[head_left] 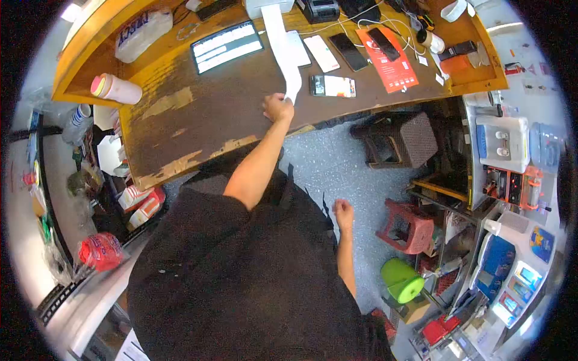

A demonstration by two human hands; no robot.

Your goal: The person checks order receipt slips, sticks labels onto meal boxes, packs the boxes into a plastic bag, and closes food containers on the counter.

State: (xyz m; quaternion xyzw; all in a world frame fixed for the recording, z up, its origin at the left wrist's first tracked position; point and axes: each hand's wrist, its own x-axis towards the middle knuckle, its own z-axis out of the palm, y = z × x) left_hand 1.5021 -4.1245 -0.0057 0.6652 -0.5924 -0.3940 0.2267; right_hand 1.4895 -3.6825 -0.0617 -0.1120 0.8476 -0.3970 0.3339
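Observation:
My left hand (278, 108) is closed on the lower end of a long white paper strip (291, 75), just above the front edge of the brown counter (205, 114). The strip runs down from a white printer (269, 5) at the top edge. A phone with a lit, colourful screen (333, 86) lies right of the strip's end. Behind it are a phone with a white screen (322, 53) and a dark phone (348, 52). To the left lies a tablet (227, 47) with a lit screen. My right hand (344, 214) hangs over the floor, fingers curled, with nothing visible in it.
A dark phone (384, 44) lies on an orange-red sheet (394, 69), with white cables around. A pink tumbler (116, 89) stands at the counter's left. Brown stools (415, 141), a red stool (410, 225) and a green bin (401, 281) stand to my right.

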